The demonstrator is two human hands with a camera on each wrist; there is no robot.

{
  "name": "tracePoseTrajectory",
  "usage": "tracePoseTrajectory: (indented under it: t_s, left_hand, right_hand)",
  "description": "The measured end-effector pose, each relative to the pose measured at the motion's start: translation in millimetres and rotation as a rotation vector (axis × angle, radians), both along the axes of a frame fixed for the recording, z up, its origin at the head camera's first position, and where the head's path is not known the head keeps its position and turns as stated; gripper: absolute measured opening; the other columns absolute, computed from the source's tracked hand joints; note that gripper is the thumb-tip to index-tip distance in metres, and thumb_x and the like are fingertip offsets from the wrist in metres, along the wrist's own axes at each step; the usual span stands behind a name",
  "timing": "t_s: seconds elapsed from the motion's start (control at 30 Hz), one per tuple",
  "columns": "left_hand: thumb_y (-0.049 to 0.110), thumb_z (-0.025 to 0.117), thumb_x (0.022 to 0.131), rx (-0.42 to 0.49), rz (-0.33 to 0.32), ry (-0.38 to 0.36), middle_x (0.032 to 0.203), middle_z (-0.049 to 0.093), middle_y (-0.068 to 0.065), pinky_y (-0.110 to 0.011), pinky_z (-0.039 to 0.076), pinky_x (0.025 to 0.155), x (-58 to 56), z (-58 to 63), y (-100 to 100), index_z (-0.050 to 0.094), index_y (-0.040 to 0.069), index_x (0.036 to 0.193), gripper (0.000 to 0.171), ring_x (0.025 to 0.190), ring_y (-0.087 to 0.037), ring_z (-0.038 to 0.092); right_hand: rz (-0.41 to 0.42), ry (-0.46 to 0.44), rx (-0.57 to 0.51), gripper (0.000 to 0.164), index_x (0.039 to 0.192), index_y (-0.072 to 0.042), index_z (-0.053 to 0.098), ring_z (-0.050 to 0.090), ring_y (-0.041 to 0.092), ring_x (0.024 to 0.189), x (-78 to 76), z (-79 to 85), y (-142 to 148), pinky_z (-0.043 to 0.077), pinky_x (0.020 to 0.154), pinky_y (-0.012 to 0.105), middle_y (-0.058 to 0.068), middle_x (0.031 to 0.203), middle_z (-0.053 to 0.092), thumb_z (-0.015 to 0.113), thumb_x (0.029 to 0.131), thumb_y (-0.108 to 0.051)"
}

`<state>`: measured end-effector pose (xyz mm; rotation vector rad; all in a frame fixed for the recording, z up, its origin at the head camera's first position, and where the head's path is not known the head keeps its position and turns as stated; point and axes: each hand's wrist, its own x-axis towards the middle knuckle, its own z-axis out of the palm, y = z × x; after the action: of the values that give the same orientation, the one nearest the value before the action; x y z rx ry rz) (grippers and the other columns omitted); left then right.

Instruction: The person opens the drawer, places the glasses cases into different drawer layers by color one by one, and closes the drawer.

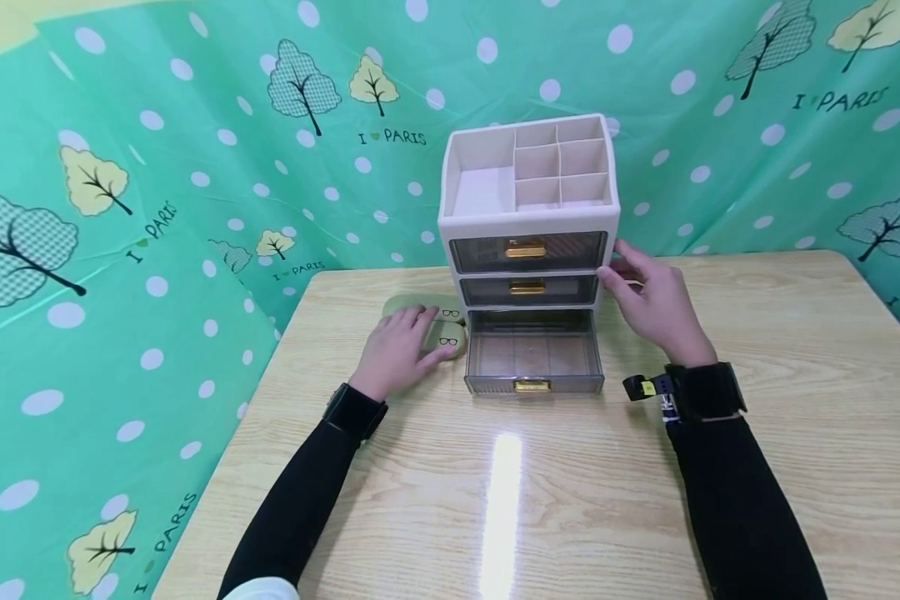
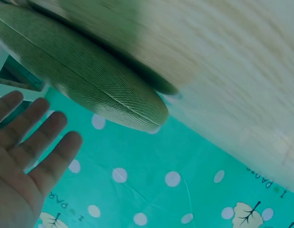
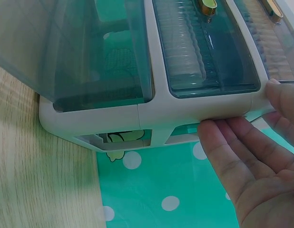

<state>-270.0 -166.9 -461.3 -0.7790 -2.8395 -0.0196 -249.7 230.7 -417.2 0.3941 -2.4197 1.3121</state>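
Note:
A white desktop drawer organizer (image 1: 532, 221) stands upright at the back of the table, its bottom drawer (image 1: 532, 350) pulled out and the two upper drawers pushed in. My right hand (image 1: 656, 304) grips the organizer's right side edge, thumb at the front frame and fingers along the side, as the right wrist view also shows. To the left of the organizer lie two green pieces with glasses pictures: a rounded glasses case (image 1: 448, 340) and a flatter green piece (image 1: 408, 302) behind it. My left hand (image 1: 397, 346) is over them, fingers extended; the left wrist view shows them apart from the case.
Compartments in the organizer's top tray (image 1: 487, 193) hold nothing visible. A pale wood table (image 1: 585, 483) runs beneath everything, with a bright light reflection in front. A green dotted curtain (image 1: 217, 183) hangs behind and to the left.

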Motion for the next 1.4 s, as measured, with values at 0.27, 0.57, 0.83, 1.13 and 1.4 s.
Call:
tracePoseTrajectory:
  t_s: [0.27,0.57,0.83,1.13,1.4]
  left_hand:
    - [0.064,0.065,0.092,-0.047,0.02,-0.085,0.145,0.054,-0.018,-0.056,0.045,0.11,1.9,1.2,-2.4,0.05,0.002,0.148,0.085,0.133,-0.037,0.053]
    - [0.042,0.082,0.088,-0.046,-0.011,-0.079,0.132,0.063,-0.017,-0.052,0.052,0.1,2.4,5.7,-2.6,0.057,0.0,0.14,0.072,0.121,-0.035,0.061]
    - [0.039,0.086,0.084,-0.005,-0.012,-0.159,0.13,0.061,-0.017,-0.051,0.054,0.095,-3.4,8.3,-8.5,0.056,0.0,0.142,0.076,0.118,-0.034,0.059]
    - [0.034,0.086,0.086,0.057,-0.01,-0.251,0.131,0.057,-0.022,-0.045,0.05,0.105,-4.0,9.3,-10.4,0.054,-0.005,0.141,0.075,0.12,-0.036,0.057]
    - [0.036,0.089,0.081,0.033,-0.035,-0.24,0.129,0.06,-0.021,-0.047,0.052,0.102,-3.1,13.1,-12.1,0.057,-0.006,0.136,0.076,0.117,-0.036,0.059]
  right_hand:
    - [0.006,0.001,-0.003,0.052,0.156,-0.023,0.045,0.068,0.03,0.111,0.1,-0.4,0.9,0.056,0.095,0.052,0.019,0.123,0.07,0.058,0.106,-0.032]
    - [-0.003,-0.008,-0.007,0.054,0.156,-0.02,0.044,0.068,0.031,0.111,-0.4,-0.9,0.9,0.056,0.095,0.052,0.021,0.123,0.07,0.058,0.106,-0.032]
    - [-0.008,-0.003,0.01,0.055,0.156,-0.016,0.043,0.069,0.031,0.111,0.0,-0.2,1.5,0.056,0.093,0.049,0.021,0.123,0.07,0.058,0.106,-0.032]
    - [0.008,-0.012,0.002,0.055,0.157,-0.016,0.042,0.067,0.034,0.115,1.6,1.5,0.7,0.055,0.095,0.053,0.022,0.127,0.068,0.057,0.106,-0.033]
    - [0.003,-0.001,-0.003,0.054,0.156,-0.015,0.043,0.067,0.035,0.114,1.8,3.1,0.0,0.055,0.095,0.051,0.022,0.126,0.069,0.058,0.106,-0.029]
